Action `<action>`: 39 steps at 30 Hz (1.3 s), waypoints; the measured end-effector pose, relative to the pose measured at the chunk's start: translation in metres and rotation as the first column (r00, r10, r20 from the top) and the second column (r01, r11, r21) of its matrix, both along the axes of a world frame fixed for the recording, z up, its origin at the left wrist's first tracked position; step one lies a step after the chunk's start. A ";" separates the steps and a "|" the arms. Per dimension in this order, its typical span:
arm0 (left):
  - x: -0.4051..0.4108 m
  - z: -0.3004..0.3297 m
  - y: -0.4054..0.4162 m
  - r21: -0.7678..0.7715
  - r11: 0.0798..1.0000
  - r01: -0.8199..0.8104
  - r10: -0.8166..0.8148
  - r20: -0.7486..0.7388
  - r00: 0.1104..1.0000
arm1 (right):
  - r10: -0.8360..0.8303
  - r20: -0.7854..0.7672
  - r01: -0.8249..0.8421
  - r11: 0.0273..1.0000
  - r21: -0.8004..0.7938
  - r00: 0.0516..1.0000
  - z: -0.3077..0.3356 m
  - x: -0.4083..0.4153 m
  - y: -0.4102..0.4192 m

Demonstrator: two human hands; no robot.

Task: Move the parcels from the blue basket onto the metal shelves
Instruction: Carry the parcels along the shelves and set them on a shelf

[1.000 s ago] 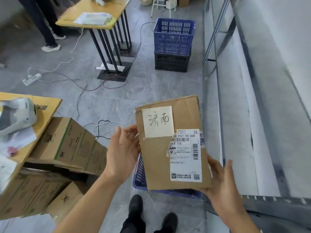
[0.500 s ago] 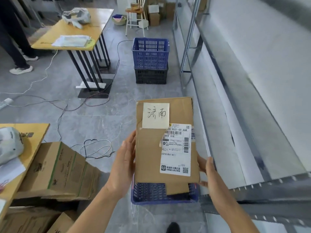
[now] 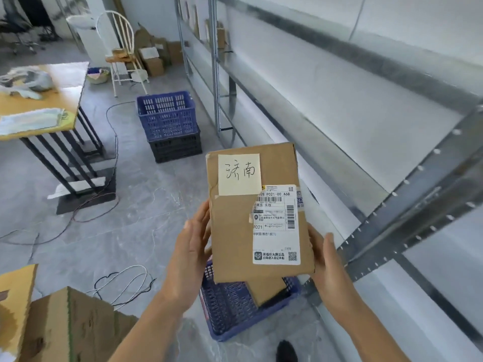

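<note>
I hold a brown cardboard parcel (image 3: pixel 235 226) flat in front of me, with a yellow handwritten note and a white shipping label on top. My left hand (image 3: pixel 192 246) grips its left edge and my right hand (image 3: pixel 325 259) grips its right edge. Below it on the floor sits the blue basket (image 3: pixel 230 309), with another brown parcel (image 3: pixel 266 288) partly visible inside. The metal shelves (image 3: pixel 326 142) run along the right side, their white boards bare near me.
A second blue basket (image 3: pixel 167 113) is stacked on a black crate (image 3: pixel 175 148) further ahead. A wooden table (image 3: pixel 39 103) stands at the left, cables lie on the floor, cardboard boxes (image 3: pixel 70 327) sit at the lower left, and a white chair (image 3: pixel 122 56) stands behind.
My view has lifted and turned right toward the shelves. The parcel stays in both hands and has risen a little above the basket.
</note>
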State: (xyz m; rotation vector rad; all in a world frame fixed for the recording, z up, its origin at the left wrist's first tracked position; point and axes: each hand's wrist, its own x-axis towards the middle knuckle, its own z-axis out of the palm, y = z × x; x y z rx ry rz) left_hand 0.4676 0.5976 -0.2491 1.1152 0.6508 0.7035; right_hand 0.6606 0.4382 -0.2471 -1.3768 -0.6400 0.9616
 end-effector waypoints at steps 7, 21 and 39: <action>0.035 0.030 -0.045 0.072 0.974 0.213 -0.215 0.025 0.976 | -0.291 -0.021 0.292 0.953 0.080 0.956 0.025 -0.006 -0.082; 0.113 0.080 -0.267 0.288 0.745 0.602 -0.632 0.014 0.775 | -0.681 0.037 0.679 0.732 0.062 0.731 0.042 -0.044 -0.346; 0.040 0.101 -0.609 0.203 0.255 0.945 -0.965 0.113 0.236 | -0.953 0.103 0.948 0.295 0.115 0.284 0.079 -0.256 -0.675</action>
